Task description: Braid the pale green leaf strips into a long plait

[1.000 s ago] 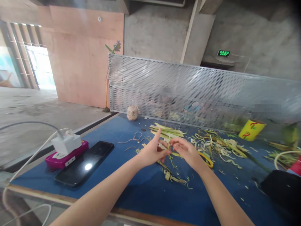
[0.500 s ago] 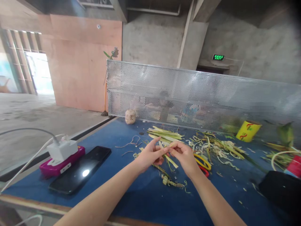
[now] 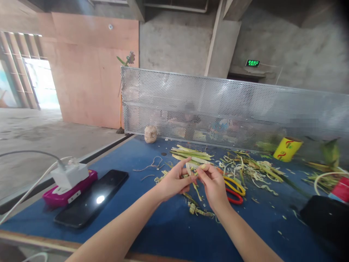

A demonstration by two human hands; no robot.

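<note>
**Slender pale green plant strip held between two hands, left of the looped handles**

Head view: the slender pale green plant strip (image 3: 197, 192) is left of the red and yellow looped handles (image 3: 243, 189). Its long axis runs fore and aft, the near end pointing down towards the wearer and slightly right, the far end leaning left; fingers hide its middle. The left hand (image 3: 174, 181) is clamped on it. The right hand (image 3: 214, 183), just left of the handles, has thumb and forefinger drawn in by the strip; whether they grip it cannot be told. This hand also covers the handles' far part.

Beyond the handles lies a tangled heap of pale and green peelings (image 3: 256, 169); beyond and left, a bundle of flat green leaf strips (image 3: 191, 153). Nearer and left is a knobbly pale root (image 3: 192, 208). Well left lies a black glossy smartphone (image 3: 91, 198); beyond and right, a yellow cylindrical roll (image 3: 287, 149). A grey perforated metal screen (image 3: 174, 94) stands behind everything.
</note>
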